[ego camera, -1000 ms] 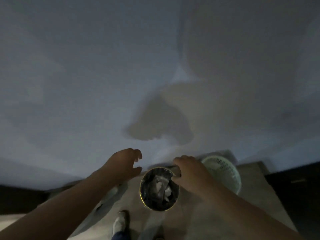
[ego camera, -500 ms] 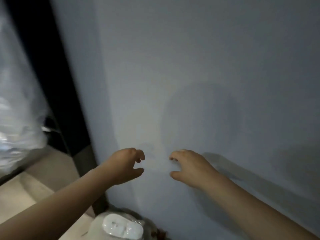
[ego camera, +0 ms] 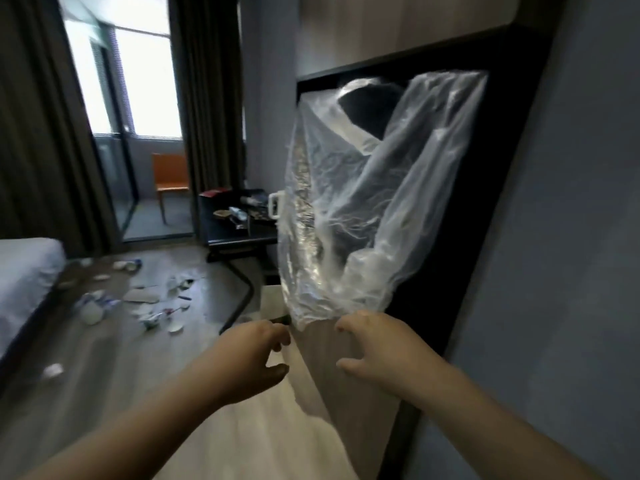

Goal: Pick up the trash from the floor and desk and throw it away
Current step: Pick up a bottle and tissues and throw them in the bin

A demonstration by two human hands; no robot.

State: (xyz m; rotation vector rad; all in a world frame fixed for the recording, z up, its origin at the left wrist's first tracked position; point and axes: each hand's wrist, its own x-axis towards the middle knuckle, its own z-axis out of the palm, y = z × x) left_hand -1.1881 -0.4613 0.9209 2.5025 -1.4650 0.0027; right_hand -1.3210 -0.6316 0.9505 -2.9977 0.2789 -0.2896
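My left hand [ego camera: 252, 355] and right hand [ego camera: 381, 348] were held out just under the lower edge of the clear plastic bag [ego camera: 363, 202], each with fingers half curled and thumb apart, pinching nothing; whether my right fingertips touched that edge I could not tell; the bag hung before a dark recess; left of the bag stood the desk [ego camera: 239, 233], littered on top; farther left and lower, trash [ego camera: 145, 306] lay scattered over the floor [ego camera: 104, 358], up to the bed [ego camera: 24, 271] edge; bare floor lay between that trash and my hands.
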